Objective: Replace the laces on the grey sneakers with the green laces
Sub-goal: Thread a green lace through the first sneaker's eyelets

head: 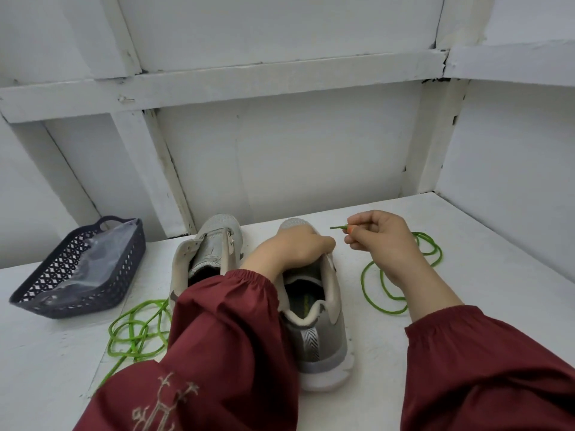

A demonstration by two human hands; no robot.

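Two grey sneakers stand side by side on the white table, toes pointing away from me, with no laces visible in them. My left hand (292, 248) grips the front upper of the right sneaker (320, 325). Just to its right, my right hand (378, 241) pinches the tip of a green lace (395, 286), whose loops lie on the table to the right of that shoe. The left sneaker (207, 253) stands open and partly behind my left sleeve. A second green lace (137, 334) lies coiled at the left front.
A dark perforated plastic basket (34, 290) holding a clear plastic bag sits at the left. White panelled walls close off the back and the right side. The table (466, 244) runs to the right wall.
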